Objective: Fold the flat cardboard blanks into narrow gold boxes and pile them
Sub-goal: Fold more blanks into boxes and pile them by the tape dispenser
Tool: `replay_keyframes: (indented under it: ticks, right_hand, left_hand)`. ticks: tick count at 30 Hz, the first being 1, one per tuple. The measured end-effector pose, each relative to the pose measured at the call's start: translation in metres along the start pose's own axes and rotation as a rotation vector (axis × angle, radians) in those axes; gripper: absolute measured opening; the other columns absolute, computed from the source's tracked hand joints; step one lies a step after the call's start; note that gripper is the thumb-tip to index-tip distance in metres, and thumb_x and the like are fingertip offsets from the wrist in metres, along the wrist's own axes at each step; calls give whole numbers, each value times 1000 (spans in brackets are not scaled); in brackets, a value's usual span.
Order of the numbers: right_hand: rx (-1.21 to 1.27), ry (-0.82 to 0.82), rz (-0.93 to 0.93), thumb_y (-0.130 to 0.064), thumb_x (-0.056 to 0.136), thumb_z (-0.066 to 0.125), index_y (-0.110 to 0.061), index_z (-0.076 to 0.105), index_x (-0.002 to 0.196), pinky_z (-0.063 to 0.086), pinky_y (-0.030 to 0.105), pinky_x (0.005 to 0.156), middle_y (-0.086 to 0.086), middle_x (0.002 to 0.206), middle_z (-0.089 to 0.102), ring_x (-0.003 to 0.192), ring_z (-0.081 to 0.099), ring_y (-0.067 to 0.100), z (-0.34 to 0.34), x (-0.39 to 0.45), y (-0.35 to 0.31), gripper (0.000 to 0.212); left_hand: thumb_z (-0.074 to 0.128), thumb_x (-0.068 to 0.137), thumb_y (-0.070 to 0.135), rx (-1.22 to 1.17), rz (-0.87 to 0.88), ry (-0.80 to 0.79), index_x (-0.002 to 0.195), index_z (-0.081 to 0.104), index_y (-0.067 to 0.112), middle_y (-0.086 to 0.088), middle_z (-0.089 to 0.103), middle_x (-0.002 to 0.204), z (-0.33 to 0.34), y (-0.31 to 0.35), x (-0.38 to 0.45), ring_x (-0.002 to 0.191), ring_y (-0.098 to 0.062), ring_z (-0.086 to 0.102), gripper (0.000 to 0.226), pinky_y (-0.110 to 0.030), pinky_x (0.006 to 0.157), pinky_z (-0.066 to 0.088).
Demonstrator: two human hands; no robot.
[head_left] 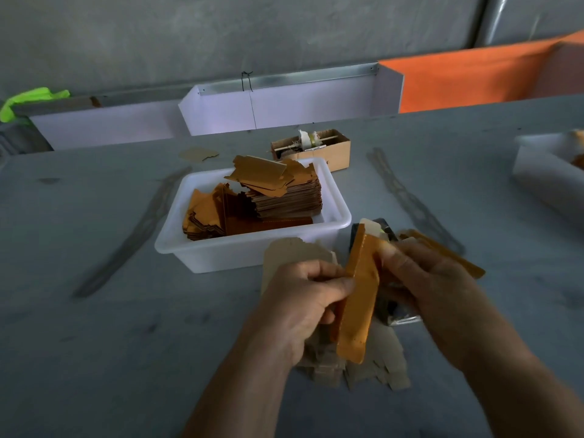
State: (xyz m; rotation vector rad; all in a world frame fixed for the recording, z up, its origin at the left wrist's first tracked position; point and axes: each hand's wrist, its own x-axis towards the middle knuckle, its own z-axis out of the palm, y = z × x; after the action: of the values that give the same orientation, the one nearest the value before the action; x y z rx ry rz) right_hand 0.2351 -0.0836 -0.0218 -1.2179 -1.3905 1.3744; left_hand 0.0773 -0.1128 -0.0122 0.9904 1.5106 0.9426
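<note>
**Folding a gold box, both hands on the card**

Gripping a narrow gold box (358, 298) above the grey desk (94, 343), a person works with two bare hands near the lower centre of the view. The left hand (303, 298) pinches the box's left edge, fingers curled around it. The right hand (433, 286) holds the upper right side, thumb and fingertips pressed onto the card near the top. The box stands tilted, its top toward 12 o'clock and its lower end toward 6 o'clock, with a stitched-looking dotted line along one long edge.

Under the hands lies a loose heap of brown cardboard blanks (373, 365), plain side up, spreading toward 6 o'clock. At 2 o'clock from the hands, another gold piece (448, 251) lies on the desk, partly hidden by the right hand. Between the two sits a dark object (384, 227); what it is cannot be made out.

At 11 o'clock from the hands stands a white plastic tub (252, 248), holding a tall stack of gold blanks (284, 197) on its right side and a looser, slumped batch on its left. Beyond the tub, at 12 o'clock, is a small open brown carton (335, 153) with a rod and some white material inside. A single stray blank (199, 153) lies on the desk toward 10 o'clock. A second white tub (543, 172) shows at the right edge, at 2 o'clock. White panels (284, 109) and an orange sheet (474, 77) line the far side of the desk.
</note>
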Motion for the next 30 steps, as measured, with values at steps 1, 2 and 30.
replay_keyframes:
  ticks: [1, 2, 30]
  right_hand:
    - [-101, 121, -43, -36, 84, 61, -24, 71, 81, 55, 42, 75, 5, 79, 70, 82, 66, 28, -10, 5, 4, 16]
    - [-186, 245, -68, -30, 85, 64, -27, 71, 78, 54, 46, 78, 5, 78, 69, 82, 65, 30, -19, 9, 7, 11]
    - [-13, 176, 189, -15, 84, 65, -14, 71, 78, 48, 28, 72, 8, 79, 72, 76, 67, 18, -35, 26, 48, 8]
  left_hand:
    - [68, 84, 20, -12, -4, 18, 84, 68, 17, -5, 71, 83, 1, -2, 1, 73, -19, 63, 2, -27, 63, 50]
    - [67, 84, 18, -26, -9, 41, 83, 67, 16, -9, 70, 88, 1, -3, 2, 82, -28, 64, 2, -33, 71, 54]
    - [66, 82, -4, -329, -115, 49, 86, 62, 0, -20, 68, 105, 9, -4, 8, 90, -31, 70, 7, -29, 66, 61]
